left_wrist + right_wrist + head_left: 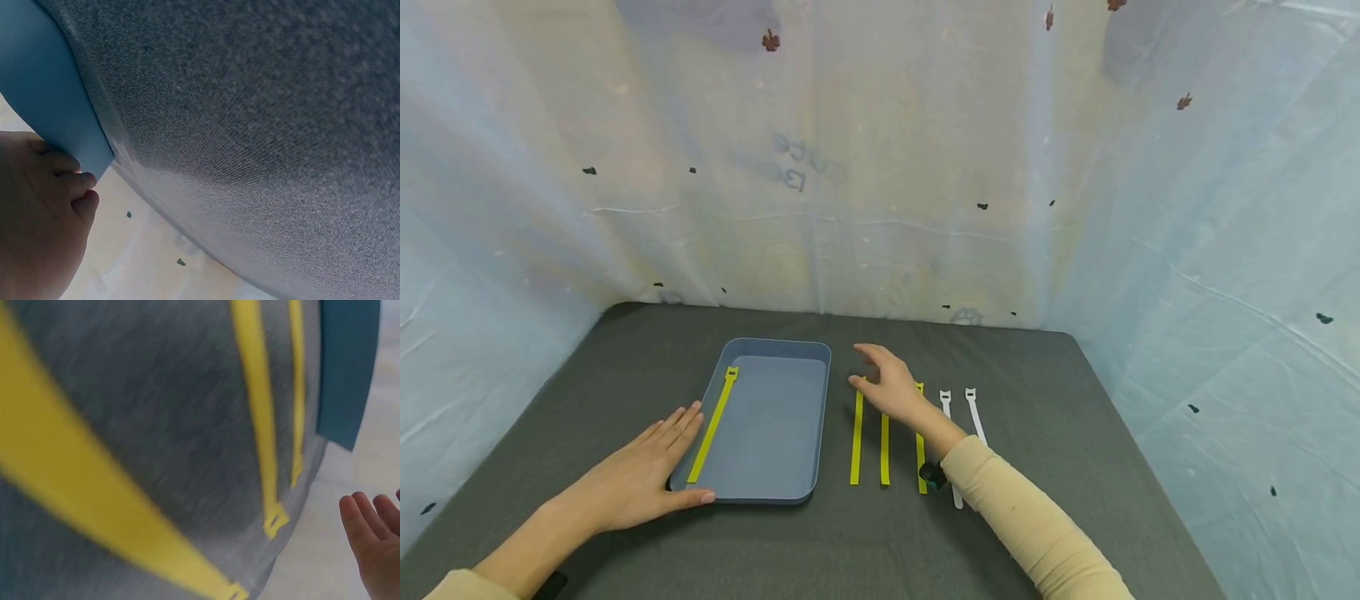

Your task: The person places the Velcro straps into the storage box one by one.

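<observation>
My left hand point(643, 477) rests with straight fingers along the left side and near corner of a blue-grey tray point(775, 433). One yellow cable tie point(713, 427), slotted at its far end, lies in the tray along the left wall. Over the table, right of the tray, my right hand point(891, 388) hovers with spread fingers and holds nothing. Beneath and beside it are three yellow ties, the leftmost yellow tie point(856, 446) closest to the tray. In the right wrist view the fingers point(375, 528) show apart from the yellow ties point(259, 419).
Two white cable ties, the outer white tie point(973, 414) and the inner white tie point(945, 402), lie right of the yellow ones, partly behind my forearm. A dark grey cloth covers the table point(1060, 433). Pale sheeting point(880, 167) hangs behind and at both sides.
</observation>
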Tool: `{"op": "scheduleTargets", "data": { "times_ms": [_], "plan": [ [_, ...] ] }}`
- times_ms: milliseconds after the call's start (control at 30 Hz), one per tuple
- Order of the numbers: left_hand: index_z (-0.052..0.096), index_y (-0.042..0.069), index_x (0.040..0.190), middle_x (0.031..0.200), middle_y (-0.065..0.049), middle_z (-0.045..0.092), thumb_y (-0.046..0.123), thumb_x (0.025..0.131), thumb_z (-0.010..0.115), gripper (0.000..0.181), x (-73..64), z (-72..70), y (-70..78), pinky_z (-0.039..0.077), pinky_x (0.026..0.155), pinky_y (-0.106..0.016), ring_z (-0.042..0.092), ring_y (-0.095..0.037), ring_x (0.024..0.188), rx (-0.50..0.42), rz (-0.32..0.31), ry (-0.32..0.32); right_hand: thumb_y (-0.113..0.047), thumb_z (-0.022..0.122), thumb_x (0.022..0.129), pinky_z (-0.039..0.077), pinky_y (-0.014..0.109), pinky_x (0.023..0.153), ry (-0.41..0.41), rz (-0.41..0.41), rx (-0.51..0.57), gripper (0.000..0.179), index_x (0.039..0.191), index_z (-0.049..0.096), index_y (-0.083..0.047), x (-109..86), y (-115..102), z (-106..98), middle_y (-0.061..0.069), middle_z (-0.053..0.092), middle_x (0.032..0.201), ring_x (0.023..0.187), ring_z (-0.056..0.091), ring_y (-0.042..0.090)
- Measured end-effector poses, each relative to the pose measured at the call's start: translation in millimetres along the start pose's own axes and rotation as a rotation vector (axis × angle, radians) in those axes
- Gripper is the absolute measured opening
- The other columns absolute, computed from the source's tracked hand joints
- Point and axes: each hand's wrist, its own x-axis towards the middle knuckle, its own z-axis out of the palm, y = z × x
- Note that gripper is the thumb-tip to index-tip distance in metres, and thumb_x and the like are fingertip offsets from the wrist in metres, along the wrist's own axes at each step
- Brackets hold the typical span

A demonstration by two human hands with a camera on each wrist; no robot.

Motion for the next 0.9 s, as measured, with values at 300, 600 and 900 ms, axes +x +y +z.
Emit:
{"op": "scheduleTargets", "data": {
  "times_ms": [300, 600, 900],
  "plan": [
    [0.027, -0.005, 0.162, 0.17, -0.024, 0.021, 0.079, 0.088, 0.06, 0.116, -0.2, -0.2, -0.1, 0.03, 0.118, -0.065, 0.026, -0.047, 0.153, -0.014, -0.001, -0.008, -0.022, 0.071, 0.1, 0.047, 0.055, 0.112, -0.118, 0.045, -0.215, 0.063, 0.157, 0.046, -0.007, 5.6, 19.1, -6.9, 0.016, 0.045, 0.159, 0.143, 0.047, 0.038],
    [0.026, -0.004, 0.162, 0.17, -0.024, 0.021, 0.078, 0.088, 0.06, 0.116, 0.1, -0.4, -1.4, 0.03, 0.118, -0.065, 0.025, -0.047, 0.153, -0.019, -0.001, -0.007, -0.03, 0.071, 0.101, 0.037, 0.053, 0.12, -0.228, 0.045, -0.368, 0.064, 0.155, 0.048, -0.006, 10.1, 37.9, -6.9, 0.016, 0.048, 0.157, 0.147, 0.042, 0.038],
    [0.026, -0.004, 0.162, 0.17, -0.024, 0.021, 0.078, 0.088, 0.061, 0.116, -0.6, -2.0, -0.7, 0.029, 0.12, -0.064, 0.025, -0.046, 0.154, -0.026, -0.002, -0.002, -0.034, 0.073, 0.099, 0.04, 0.048, 0.119, -0.27, 0.025, -0.466, 0.066, 0.155, 0.049, -0.01, 13.3, 38.6, -1.8, 0.013, 0.05, 0.156, 0.146, 0.044, 0.033]
  ]
}}
